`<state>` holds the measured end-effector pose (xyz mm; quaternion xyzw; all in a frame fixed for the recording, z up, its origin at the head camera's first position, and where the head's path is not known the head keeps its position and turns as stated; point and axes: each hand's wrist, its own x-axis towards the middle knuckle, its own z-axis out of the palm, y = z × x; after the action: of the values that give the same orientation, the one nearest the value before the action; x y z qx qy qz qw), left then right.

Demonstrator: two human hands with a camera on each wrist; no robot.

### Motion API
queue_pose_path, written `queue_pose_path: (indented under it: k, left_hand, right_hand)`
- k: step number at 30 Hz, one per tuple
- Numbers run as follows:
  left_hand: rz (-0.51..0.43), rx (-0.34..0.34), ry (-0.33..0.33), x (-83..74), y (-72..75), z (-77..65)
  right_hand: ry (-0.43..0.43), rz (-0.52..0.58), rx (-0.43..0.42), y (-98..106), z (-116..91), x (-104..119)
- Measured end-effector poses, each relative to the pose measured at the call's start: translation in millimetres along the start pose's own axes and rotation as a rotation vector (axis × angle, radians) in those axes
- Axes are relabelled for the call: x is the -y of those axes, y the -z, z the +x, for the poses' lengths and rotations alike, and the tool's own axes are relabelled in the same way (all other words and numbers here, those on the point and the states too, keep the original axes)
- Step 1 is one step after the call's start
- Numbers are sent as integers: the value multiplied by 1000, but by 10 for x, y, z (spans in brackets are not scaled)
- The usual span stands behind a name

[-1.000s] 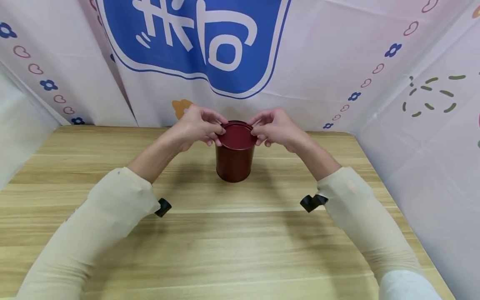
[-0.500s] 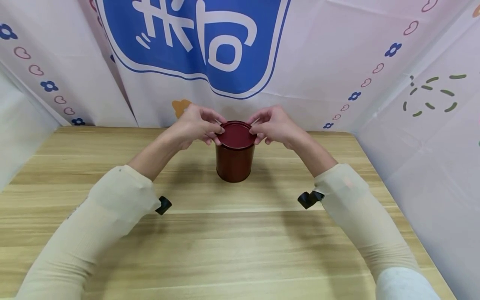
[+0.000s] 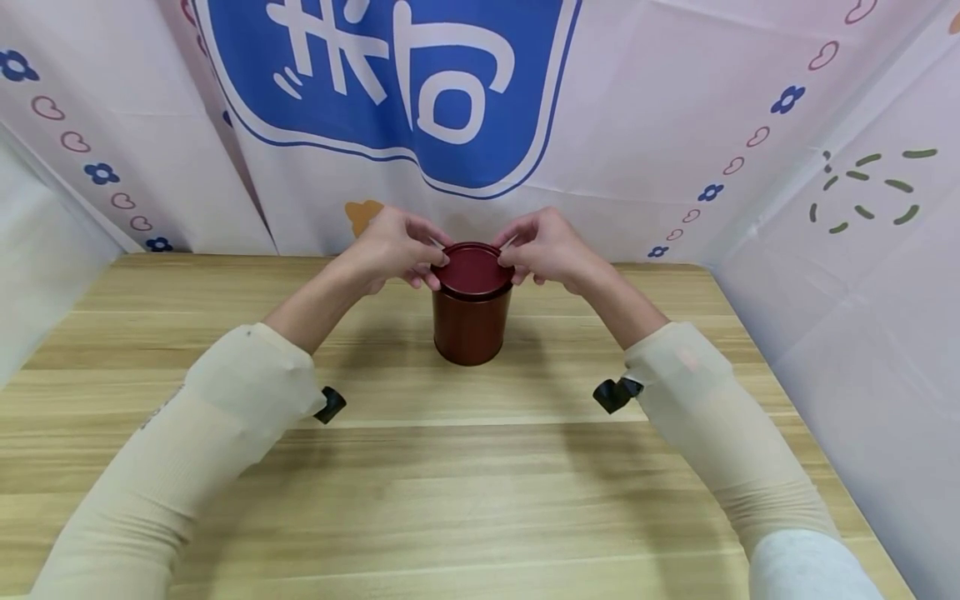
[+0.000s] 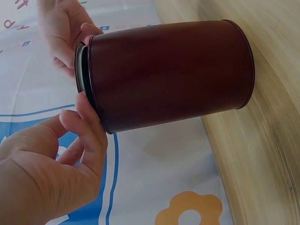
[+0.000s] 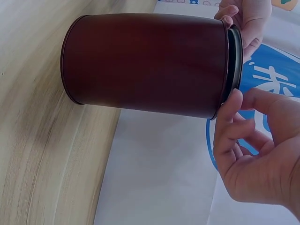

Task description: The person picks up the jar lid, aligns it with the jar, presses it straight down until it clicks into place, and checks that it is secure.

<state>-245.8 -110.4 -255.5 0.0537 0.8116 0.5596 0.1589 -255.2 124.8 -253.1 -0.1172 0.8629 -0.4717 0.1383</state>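
Note:
A dark red cylindrical can point(image 3: 470, 330) stands upright on the wooden table near its back edge. Its round lid point(image 3: 474, 268) sits at the top, and both wrist views show a dark gap between lid and can rim along part of the edge. My left hand point(image 3: 393, 248) pinches the lid's left edge between thumb and fingers, with other fingertips against the can's upper side. Opposite it, my right hand point(image 3: 546, 247) pinches the right edge in the same way. The inside of the can is hidden.
The wooden table point(image 3: 450, 492) stretches toward me below the can. A white printed cloth point(image 3: 615, 167) with a blue sign hangs close behind, and another white cloth point(image 3: 840, 300) rises along the right side. Black mounts point(image 3: 617, 395) sit at both sleeves.
Both hands keep their hold on the lid. The right forearm has shifted slightly inward and away from me, and the lid appears slightly lower at the back. The can stays in place.

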Motion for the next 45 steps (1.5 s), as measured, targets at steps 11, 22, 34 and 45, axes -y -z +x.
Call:
queue_pose_path:
  k: [11,22,34,45]
  left_hand:
    - [126,-53,-40,35,-15,47]
    - [189,-116,-70,75,-33,67]
    - [178,-97,-92,129,-40,69]
    - [174,-101,-105,166,-42,85]
  right_hand:
    - [32,-22,-37,-26,35,-45]
    - [24,-45,-73,-44,38,-54]
    - [18,-87,-82,-53,46,-86]
    - [-3,-90,-83,-71,56,-114]
